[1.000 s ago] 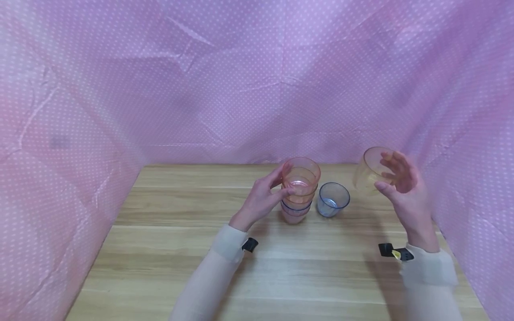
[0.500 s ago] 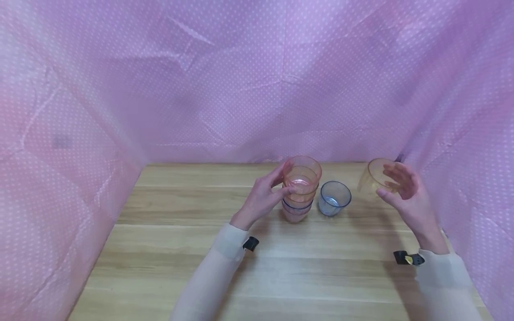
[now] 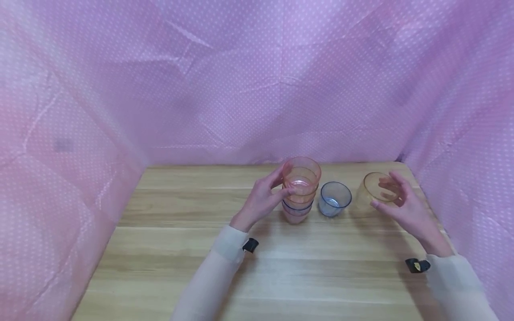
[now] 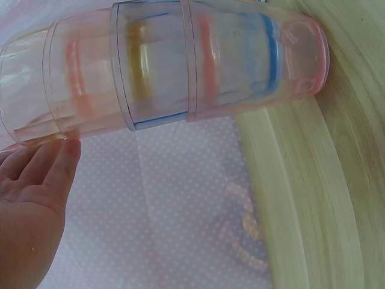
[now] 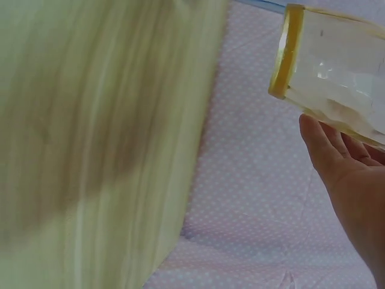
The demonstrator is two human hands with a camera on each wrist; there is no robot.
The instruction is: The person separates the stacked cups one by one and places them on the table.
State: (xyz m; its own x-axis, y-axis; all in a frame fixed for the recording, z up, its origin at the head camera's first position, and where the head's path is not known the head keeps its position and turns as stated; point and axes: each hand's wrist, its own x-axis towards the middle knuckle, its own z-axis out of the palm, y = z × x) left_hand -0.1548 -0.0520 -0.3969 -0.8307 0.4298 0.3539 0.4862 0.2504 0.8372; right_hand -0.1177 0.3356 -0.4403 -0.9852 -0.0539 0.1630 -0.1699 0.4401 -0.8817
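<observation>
A tall stack of nested clear cups (image 3: 297,213) with pink, amber and blue rims stands on the table. My left hand (image 3: 263,195) grips the stack near its top, thumb on the near side. In the left wrist view the stack (image 4: 159,66) shows coloured base rings through its walls, and its bottom meets the wood. To the right of the stack, a clear blue cup (image 3: 330,208) stands upright. My right hand (image 3: 405,211) holds a clear yellow cup (image 3: 366,200) between thumb and fingers. The right wrist view shows the yellow cup's thick base (image 5: 287,51) off the table.
A wooden table (image 3: 180,267) spreads under everything. Pink dotted cloth (image 3: 225,89) hangs behind it and on both sides, close to its back and right edges. A black band piece (image 3: 250,245) sits at the left wrist, another (image 3: 416,266) at the right.
My right hand has lowered the yellow cup toward the table and nearer to me. The left hand, the stack and the blue cup have stayed in place.
</observation>
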